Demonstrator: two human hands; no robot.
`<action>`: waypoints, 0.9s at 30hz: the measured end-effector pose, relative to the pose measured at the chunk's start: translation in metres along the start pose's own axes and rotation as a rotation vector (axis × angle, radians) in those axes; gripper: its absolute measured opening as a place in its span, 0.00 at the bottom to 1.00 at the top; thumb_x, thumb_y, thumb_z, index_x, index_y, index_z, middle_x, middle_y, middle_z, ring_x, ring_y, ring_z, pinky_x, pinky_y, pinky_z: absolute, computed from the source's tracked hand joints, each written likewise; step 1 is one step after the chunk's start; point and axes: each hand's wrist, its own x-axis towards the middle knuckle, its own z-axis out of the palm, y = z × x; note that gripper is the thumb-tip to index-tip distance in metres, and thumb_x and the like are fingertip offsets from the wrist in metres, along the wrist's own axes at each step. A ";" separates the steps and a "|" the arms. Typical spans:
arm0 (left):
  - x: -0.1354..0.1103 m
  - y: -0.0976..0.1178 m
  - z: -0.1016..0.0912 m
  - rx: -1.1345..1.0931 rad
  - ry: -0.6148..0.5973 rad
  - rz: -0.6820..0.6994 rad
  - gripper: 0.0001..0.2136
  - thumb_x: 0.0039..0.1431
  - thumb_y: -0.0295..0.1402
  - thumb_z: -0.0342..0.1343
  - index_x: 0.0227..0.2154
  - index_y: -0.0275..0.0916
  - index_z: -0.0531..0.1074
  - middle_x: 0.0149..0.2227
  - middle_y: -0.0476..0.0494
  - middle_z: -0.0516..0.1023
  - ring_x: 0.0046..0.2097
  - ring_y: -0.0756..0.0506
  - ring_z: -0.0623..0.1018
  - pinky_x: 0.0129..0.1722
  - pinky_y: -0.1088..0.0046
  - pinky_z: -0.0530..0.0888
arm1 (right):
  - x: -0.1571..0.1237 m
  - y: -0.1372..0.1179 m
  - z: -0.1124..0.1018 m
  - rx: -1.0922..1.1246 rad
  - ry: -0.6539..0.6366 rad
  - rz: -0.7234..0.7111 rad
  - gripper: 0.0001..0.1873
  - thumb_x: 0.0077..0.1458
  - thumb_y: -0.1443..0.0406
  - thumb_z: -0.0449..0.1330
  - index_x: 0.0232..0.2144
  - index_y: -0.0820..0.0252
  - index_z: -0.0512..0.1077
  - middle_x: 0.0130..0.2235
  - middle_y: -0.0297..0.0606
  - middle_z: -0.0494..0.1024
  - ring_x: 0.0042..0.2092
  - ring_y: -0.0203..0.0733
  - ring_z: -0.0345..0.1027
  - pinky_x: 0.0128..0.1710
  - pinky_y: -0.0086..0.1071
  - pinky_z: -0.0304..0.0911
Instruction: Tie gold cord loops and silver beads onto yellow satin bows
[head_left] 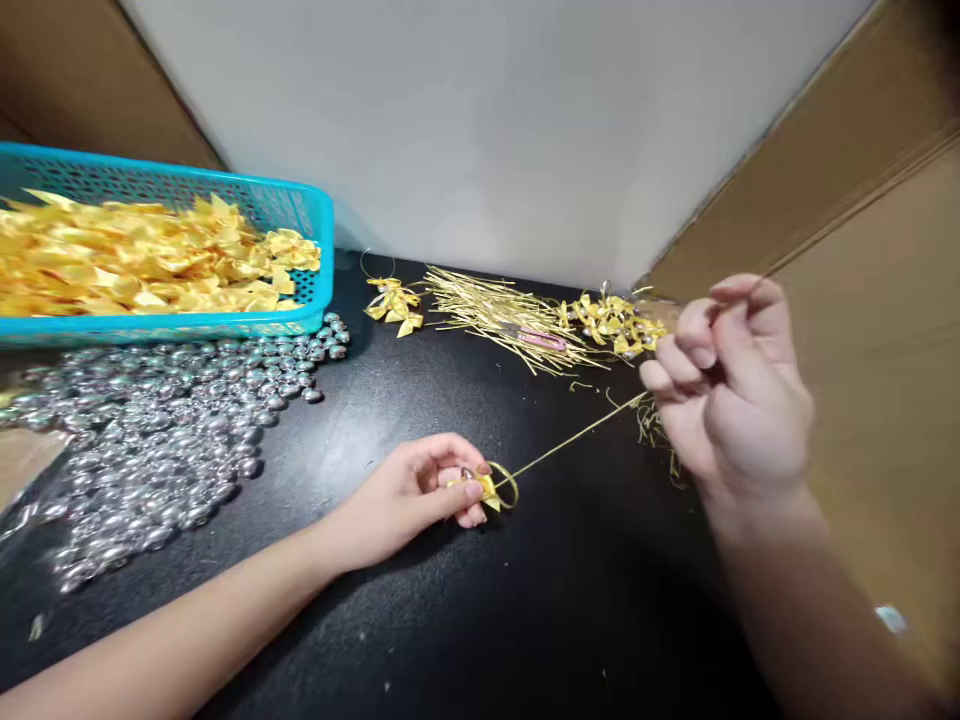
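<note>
My left hand [442, 485] pinches a small yellow ribbon bow [489, 492] with a silvery bead [468, 473] beside it, just above the black table. A loop of gold cord [512, 490] stands out from the bow. From there the gold cord [577, 436] runs taut up and right to my right hand [727, 385]. That hand is raised, its fingers curled closed around the cord; the cord's far end is hidden in them.
At left a turquoise basket [319, 215] holds yellow bows [150, 255]. Silver beads [172, 430] spread before it. Behind lie cut gold cords [480, 310], a pink-handled tool [543, 341], finished bow pieces [611, 320] and cord scraps [651, 425]. Cardboard [870, 290] walls the right.
</note>
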 end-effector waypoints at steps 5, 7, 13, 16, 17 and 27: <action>0.002 0.000 0.000 -0.040 0.043 0.044 0.12 0.55 0.38 0.66 0.34 0.35 0.73 0.25 0.50 0.81 0.27 0.54 0.77 0.30 0.82 0.72 | 0.003 -0.009 -0.003 -0.075 -0.027 -0.039 0.05 0.59 0.63 0.61 0.30 0.47 0.71 0.22 0.27 0.50 0.20 0.34 0.35 0.19 0.32 0.37; 0.003 -0.001 -0.001 -0.062 0.060 0.049 0.11 0.57 0.38 0.65 0.36 0.36 0.74 0.27 0.49 0.81 0.28 0.53 0.78 0.30 0.81 0.73 | 0.003 -0.014 -0.003 -0.079 -0.016 -0.025 0.06 0.59 0.64 0.61 0.29 0.47 0.70 0.22 0.27 0.50 0.20 0.34 0.35 0.19 0.32 0.37; 0.004 -0.003 -0.001 -0.168 0.094 0.089 0.11 0.54 0.34 0.67 0.39 0.38 0.74 0.32 0.50 0.79 0.31 0.52 0.80 0.31 0.80 0.76 | -0.001 -0.028 -0.007 -0.019 -0.043 0.061 0.08 0.59 0.65 0.61 0.27 0.51 0.69 0.20 0.26 0.47 0.19 0.32 0.35 0.17 0.33 0.37; 0.004 -0.003 0.001 -0.212 0.125 0.125 0.14 0.51 0.32 0.69 0.39 0.40 0.73 0.33 0.52 0.78 0.31 0.51 0.82 0.32 0.77 0.78 | -0.003 -0.035 -0.010 -0.019 -0.144 0.104 0.10 0.59 0.65 0.61 0.25 0.51 0.69 0.19 0.26 0.47 0.18 0.31 0.36 0.16 0.32 0.38; 0.004 -0.003 0.002 -0.221 0.139 0.125 0.14 0.50 0.32 0.69 0.38 0.40 0.73 0.33 0.53 0.78 0.31 0.50 0.82 0.32 0.76 0.79 | -0.004 -0.037 -0.011 -0.028 -0.183 0.133 0.11 0.59 0.65 0.61 0.24 0.52 0.69 0.19 0.25 0.47 0.17 0.30 0.37 0.15 0.31 0.39; 0.004 -0.007 0.004 -0.148 0.276 0.165 0.15 0.49 0.34 0.70 0.37 0.38 0.72 0.32 0.50 0.81 0.34 0.52 0.81 0.35 0.80 0.76 | -0.001 -0.006 -0.012 -0.687 -0.578 0.359 0.07 0.57 0.61 0.60 0.29 0.56 0.75 0.35 0.38 0.80 0.35 0.40 0.72 0.35 0.35 0.67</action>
